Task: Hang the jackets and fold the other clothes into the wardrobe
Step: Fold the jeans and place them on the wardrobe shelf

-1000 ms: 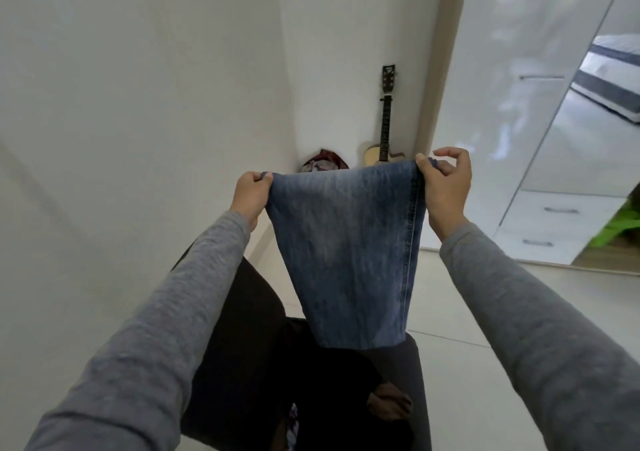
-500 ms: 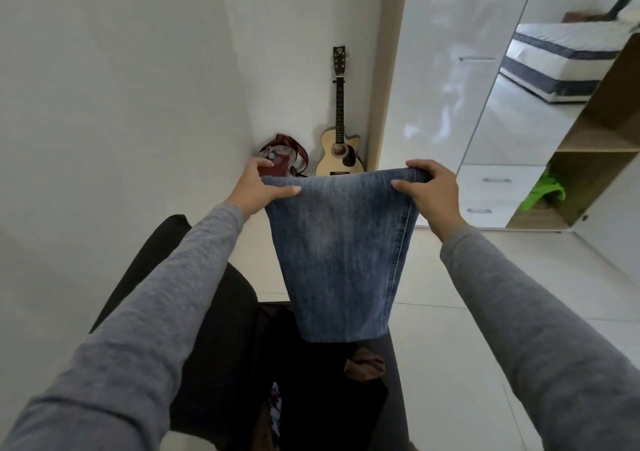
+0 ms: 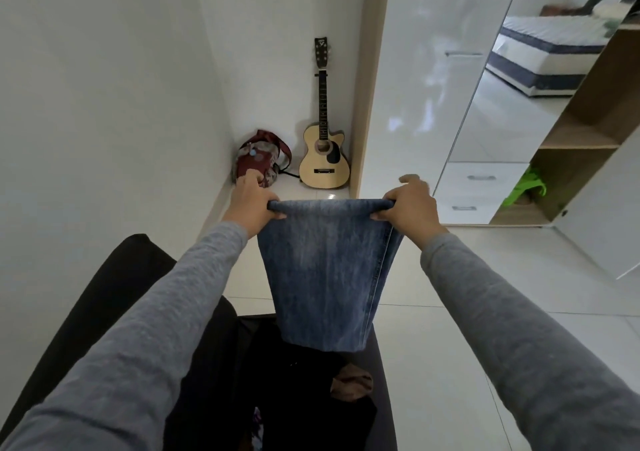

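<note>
Folding jeans (image 3: 329, 270): mid-step, hanging in the air.
The left hand (image 3: 251, 205) & right hand (image 3: 412, 205) are each gripping a top corner, cloth dangling over the dark seat (image 3: 121, 295). Next prob. calling for another fold, then carrying to the wardrobe (image 3: 575, 139) shelf.

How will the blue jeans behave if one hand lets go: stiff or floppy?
Probably floppy: the jeans hang limp from the top edge that the left hand and right hand grip. Released on one side, they would likely droop, not hold shape. The doubled denim looks fairly heavy for cloth.
</note>
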`<act>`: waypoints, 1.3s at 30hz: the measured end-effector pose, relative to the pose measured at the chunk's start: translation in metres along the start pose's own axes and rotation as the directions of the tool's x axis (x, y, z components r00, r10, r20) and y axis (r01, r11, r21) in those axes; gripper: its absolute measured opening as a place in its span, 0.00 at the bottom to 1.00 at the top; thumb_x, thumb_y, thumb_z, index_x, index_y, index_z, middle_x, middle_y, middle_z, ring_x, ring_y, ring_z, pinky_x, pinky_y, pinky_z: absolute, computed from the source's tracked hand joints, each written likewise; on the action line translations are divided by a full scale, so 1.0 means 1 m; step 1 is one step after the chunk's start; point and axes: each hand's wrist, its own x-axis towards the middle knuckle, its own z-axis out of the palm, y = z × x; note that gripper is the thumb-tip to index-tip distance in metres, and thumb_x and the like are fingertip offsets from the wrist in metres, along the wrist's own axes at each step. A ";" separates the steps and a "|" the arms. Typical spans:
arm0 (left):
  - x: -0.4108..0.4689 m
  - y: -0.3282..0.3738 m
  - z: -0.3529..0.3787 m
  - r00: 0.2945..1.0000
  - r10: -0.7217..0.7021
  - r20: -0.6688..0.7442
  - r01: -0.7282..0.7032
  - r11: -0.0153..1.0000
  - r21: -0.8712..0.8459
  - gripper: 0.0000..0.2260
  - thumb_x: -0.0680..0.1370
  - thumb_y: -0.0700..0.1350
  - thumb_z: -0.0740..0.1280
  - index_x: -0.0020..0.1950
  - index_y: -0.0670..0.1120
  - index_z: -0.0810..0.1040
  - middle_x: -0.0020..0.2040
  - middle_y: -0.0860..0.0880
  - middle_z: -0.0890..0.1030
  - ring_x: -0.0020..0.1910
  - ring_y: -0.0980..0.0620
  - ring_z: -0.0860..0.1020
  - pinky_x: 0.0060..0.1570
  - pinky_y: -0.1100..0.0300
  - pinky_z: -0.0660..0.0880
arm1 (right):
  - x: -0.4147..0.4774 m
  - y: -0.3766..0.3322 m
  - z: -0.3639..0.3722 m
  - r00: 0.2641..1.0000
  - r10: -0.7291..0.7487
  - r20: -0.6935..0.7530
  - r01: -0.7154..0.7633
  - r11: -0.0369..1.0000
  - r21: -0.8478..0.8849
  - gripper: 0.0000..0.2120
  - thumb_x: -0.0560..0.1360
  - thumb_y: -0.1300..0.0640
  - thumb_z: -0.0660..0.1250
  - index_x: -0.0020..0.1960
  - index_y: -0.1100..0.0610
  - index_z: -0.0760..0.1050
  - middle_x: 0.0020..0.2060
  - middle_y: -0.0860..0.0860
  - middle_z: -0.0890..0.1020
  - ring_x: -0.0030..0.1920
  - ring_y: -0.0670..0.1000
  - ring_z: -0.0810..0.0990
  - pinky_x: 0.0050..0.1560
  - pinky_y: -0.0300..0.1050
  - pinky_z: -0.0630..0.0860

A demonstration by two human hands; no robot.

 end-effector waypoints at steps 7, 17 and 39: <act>0.043 -0.013 0.021 0.985 -0.061 0.159 0.028 0.979 0.201 0.11 0.78 0.49 0.64 0.45 0.44 0.81 0.47 0.42 0.81 0.47 0.41 0.78 0.44 0.54 0.73 | 0.058 0.000 0.022 0.996 0.020 0.090 -0.027 0.997 0.069 0.14 0.71 0.57 0.71 0.30 0.51 0.70 0.32 0.51 0.74 0.38 0.55 0.75 0.36 0.42 0.67; 0.037 -0.023 0.029 0.976 0.030 -0.215 0.006 0.986 0.167 0.10 0.79 0.41 0.59 0.51 0.45 0.81 0.47 0.42 0.82 0.44 0.41 0.78 0.42 0.53 0.74 | 0.055 -0.009 0.033 0.989 -0.037 -0.142 0.050 0.995 0.090 0.09 0.75 0.58 0.63 0.43 0.54 0.81 0.37 0.52 0.81 0.40 0.55 0.78 0.37 0.43 0.68; -0.364 -0.098 0.269 0.927 0.114 0.357 -0.073 0.989 -0.125 0.14 0.61 0.33 0.69 0.40 0.49 0.76 0.33 0.54 0.75 0.29 0.57 0.74 0.35 0.68 0.68 | -0.283 0.138 0.259 0.878 0.077 0.472 -0.012 0.990 -0.138 0.09 0.75 0.57 0.61 0.52 0.53 0.79 0.50 0.51 0.82 0.52 0.53 0.79 0.42 0.41 0.70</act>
